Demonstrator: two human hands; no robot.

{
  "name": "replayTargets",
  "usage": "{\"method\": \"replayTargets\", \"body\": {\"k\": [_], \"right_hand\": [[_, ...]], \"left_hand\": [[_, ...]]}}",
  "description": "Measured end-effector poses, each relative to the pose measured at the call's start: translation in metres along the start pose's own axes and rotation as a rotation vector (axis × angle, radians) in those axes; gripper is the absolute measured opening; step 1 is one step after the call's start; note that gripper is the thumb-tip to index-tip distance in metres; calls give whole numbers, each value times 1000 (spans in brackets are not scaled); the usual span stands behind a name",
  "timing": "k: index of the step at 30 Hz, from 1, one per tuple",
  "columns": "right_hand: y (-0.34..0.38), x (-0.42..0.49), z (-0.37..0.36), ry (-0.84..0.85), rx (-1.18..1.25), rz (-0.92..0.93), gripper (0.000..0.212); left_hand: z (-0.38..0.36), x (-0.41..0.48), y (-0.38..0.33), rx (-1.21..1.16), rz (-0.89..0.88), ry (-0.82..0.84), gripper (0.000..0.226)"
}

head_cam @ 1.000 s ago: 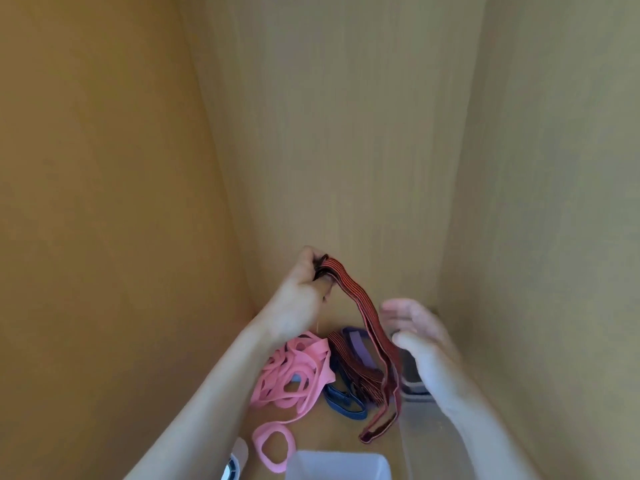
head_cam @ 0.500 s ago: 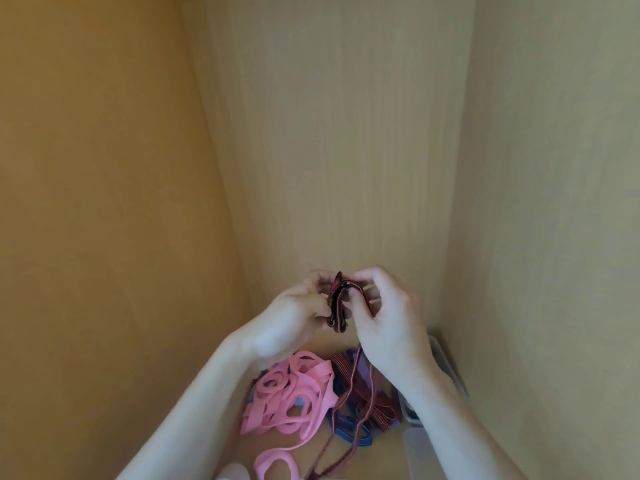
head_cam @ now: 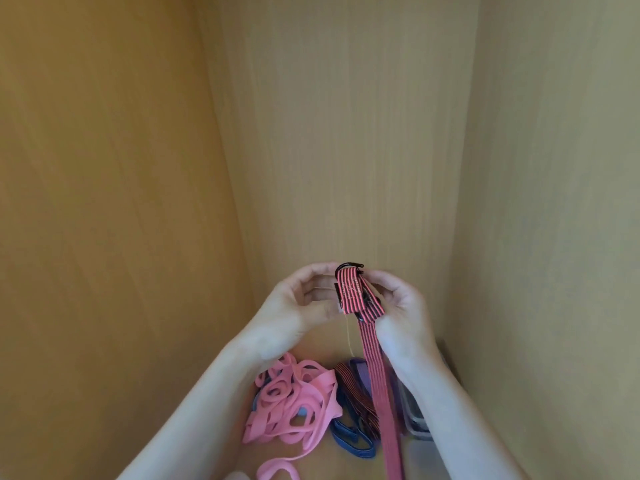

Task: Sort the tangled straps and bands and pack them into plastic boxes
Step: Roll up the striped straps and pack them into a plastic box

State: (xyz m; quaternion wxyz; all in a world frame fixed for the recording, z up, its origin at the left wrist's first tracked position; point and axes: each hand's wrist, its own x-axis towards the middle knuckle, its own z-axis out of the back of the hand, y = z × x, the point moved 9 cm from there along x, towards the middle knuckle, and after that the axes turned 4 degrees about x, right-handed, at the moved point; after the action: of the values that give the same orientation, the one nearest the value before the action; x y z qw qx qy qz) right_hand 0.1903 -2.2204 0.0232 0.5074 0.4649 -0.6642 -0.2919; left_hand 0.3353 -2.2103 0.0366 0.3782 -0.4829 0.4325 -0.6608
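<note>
A red-and-black striped strap (head_cam: 375,368) with a black buckle at its top hangs between my hands, raised above the shelf floor. My left hand (head_cam: 301,306) pinches the folded buckle end from the left. My right hand (head_cam: 401,310) grips the same end from the right, and the strap's long tail drops straight down past my right wrist. Below lie a tangle of pink bands (head_cam: 294,407), a blue strap (head_cam: 349,438), a purple strap (head_cam: 358,367) and another striped strap (head_cam: 353,393). A grey plastic box (head_cam: 417,424) shows at the right, mostly hidden by my right forearm.
Wooden walls close in on the left (head_cam: 104,202), back (head_cam: 346,133) and right (head_cam: 554,202), forming a narrow compartment. A loose pink loop (head_cam: 277,469) lies at the bottom edge of the view.
My right hand came up to the strap's buckle end beside my left hand. The folded end has turned flat toward me, and the tail now hangs straight down.
</note>
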Motion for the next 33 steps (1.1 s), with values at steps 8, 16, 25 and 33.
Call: {"method": "replayTargets", "body": {"k": [8, 16, 25, 33], "right_hand": [[-8, -5, -15, 18, 99, -145, 11], [28, -22, -15, 250, -216, 63, 44], [3, -30, -18, 5, -185, -118, 38], [-27, -35, -32, 125, 231, -437, 27]], "left_hand": [[9, -1, -25, 53, -210, -170, 23], [16, -10, -22, 248, -234, -232, 18], [18, -14, -30, 328, -305, -277, 22], [22, -14, -29, 374, -331, -303, 26]]}}
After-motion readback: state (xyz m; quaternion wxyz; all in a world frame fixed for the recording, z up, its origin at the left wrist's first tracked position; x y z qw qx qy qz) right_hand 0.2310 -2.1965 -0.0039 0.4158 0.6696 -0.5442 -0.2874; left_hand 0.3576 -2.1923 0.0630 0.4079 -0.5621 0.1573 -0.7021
